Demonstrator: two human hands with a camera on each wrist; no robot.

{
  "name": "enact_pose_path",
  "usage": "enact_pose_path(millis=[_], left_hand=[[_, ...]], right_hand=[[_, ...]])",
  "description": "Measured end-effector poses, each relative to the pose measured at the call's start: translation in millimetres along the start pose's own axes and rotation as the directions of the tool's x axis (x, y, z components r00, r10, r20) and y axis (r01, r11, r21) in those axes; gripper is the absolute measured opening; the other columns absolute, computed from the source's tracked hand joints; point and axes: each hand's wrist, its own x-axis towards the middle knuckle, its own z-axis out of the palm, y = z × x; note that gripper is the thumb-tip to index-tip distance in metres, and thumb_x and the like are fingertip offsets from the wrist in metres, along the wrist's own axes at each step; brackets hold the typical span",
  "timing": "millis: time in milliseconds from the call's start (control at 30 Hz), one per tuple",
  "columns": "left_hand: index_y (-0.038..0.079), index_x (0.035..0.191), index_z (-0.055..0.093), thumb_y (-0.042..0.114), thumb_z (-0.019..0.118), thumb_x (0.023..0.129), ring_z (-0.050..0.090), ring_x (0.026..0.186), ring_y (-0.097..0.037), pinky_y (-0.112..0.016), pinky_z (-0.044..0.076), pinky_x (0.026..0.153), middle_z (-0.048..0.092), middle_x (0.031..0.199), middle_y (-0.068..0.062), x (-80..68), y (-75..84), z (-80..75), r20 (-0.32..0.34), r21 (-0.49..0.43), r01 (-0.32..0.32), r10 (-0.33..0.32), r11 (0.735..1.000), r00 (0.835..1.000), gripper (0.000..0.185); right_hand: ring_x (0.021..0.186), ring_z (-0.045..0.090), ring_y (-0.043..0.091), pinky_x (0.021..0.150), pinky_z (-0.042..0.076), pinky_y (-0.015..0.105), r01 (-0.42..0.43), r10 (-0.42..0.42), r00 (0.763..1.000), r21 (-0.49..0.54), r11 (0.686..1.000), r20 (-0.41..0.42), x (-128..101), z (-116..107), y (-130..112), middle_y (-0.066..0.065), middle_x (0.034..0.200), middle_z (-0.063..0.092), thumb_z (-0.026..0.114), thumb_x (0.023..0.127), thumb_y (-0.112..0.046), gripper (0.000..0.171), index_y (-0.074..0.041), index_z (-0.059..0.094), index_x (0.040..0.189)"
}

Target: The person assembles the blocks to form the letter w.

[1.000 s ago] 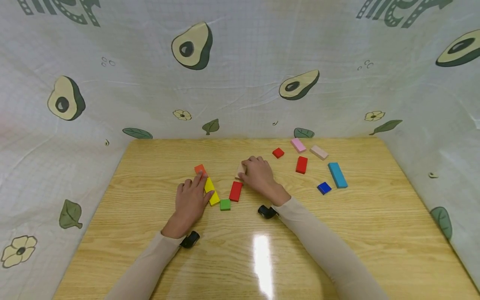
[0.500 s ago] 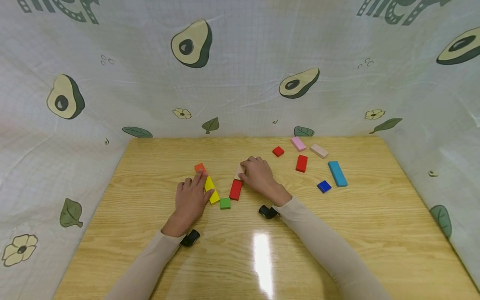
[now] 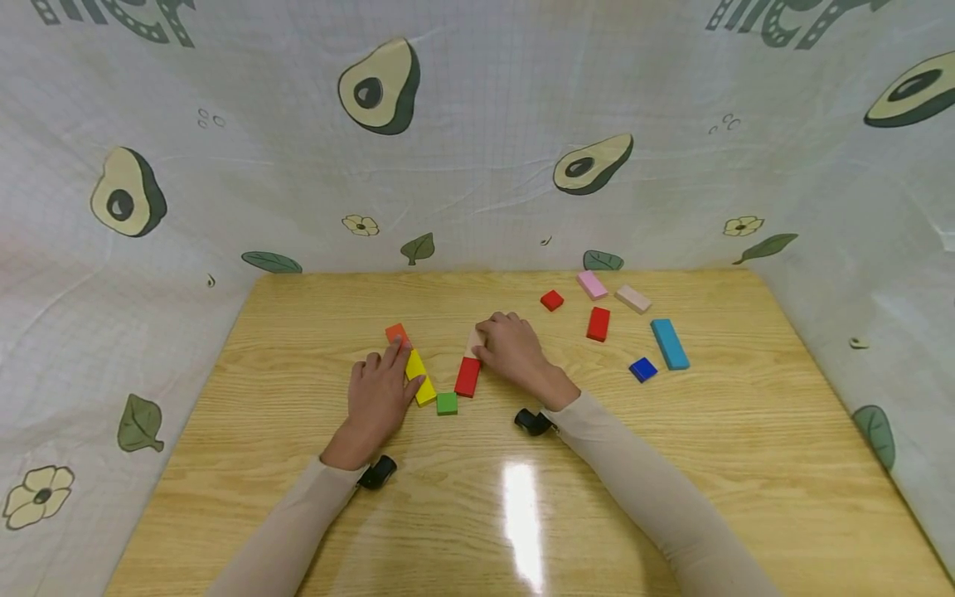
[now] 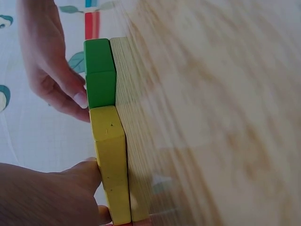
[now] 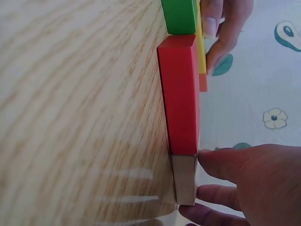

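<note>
Wooden surface (image 3: 671, 464), backed by avocado-print cloth (image 3: 477, 149).

Left hand (image 3: 376, 398): lies flat, fingers straight, their tips resting along the yellow block (image 3: 420, 378) and reaching the orange block (image 3: 396, 333) at its 11 o'clock end. It grips nothing.

Right hand (image 3: 515, 352): fingers curled over the beige block (image 3: 473, 342), pressing it end-on against the long red block (image 3: 467, 376), as the right wrist view confirms.

Arrangement: the yellow and long red blocks form a V, meeting at the green block (image 3: 447, 404) at 6 o'clock of the pair. The left wrist view shows yellow and green butted together.

Loose stock at 2 o'clock, well apart from the hands: light blue block (image 3: 669, 343), red block (image 3: 598, 324), tan block (image 3: 632, 298), pink block (image 3: 593, 284), dark blue block (image 3: 642, 369), small red block (image 3: 552, 300).

Risk, as judged: the blocks lie loose on a glossy surface. Uneven pressure from the right hand could skew the long red block off the green one; the left fingers, merely resting, could nudge the yellow block out of line.
</note>
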Motion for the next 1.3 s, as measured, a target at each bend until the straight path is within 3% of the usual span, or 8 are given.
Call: enact_pose_path(millis=[600, 933, 1300], left_hand=[[0.0, 0.157, 0.047, 0.036, 0.062, 0.108, 0.047, 0.133, -0.045, -0.061, 0.038, 0.111, 0.041, 0.165, -0.02, 0.8, 1.5, -2.4, 0.043, -0.002, -0.001, 0.001, 1.0, 0.999, 0.063], [-0.003, 0.156, 0.047, 0.033, 0.062, 0.109, 0.044, 0.138, -0.047, -0.062, 0.035, 0.115, 0.041, 0.163, -0.023, -0.1, 1.2, -5.4, 0.049, -0.029, -0.023, 0.024, 0.999, 0.998, 0.061], [-0.005, 0.153, 0.049, 0.029, 0.065, 0.107, 0.041, 0.141, -0.05, -0.065, 0.032, 0.117, 0.041, 0.163, -0.026, 1.4, 0.9, -10.3, 0.034, -0.082, -0.033, 0.036, 0.996, 0.999, 0.059]], right_hand=[[0.116, 0.063, 0.036, 0.097, 0.053, 0.051, 0.021, -0.021, 0.999, 0.023, 1.0, -0.027, -14, -4, 11, 0.016, 0.127, 0.07, 0.075, 0.1, -0.024, 0.041, -0.002, 0.071, 0.134], [0.119, 0.061, 0.037, 0.1, 0.05, 0.052, -0.02, 0.021, 0.999, 0.033, 0.999, -0.025, -44, -23, 29, 0.016, 0.13, 0.067, 0.074, 0.1, -0.025, 0.043, -0.002, 0.07, 0.136], [0.123, 0.059, 0.042, 0.104, 0.048, 0.058, -0.064, 0.065, 0.997, 0.021, 0.998, -0.052, -82, -45, 65, 0.021, 0.134, 0.066, 0.074, 0.1, -0.022, 0.044, 0.001, 0.068, 0.137]])
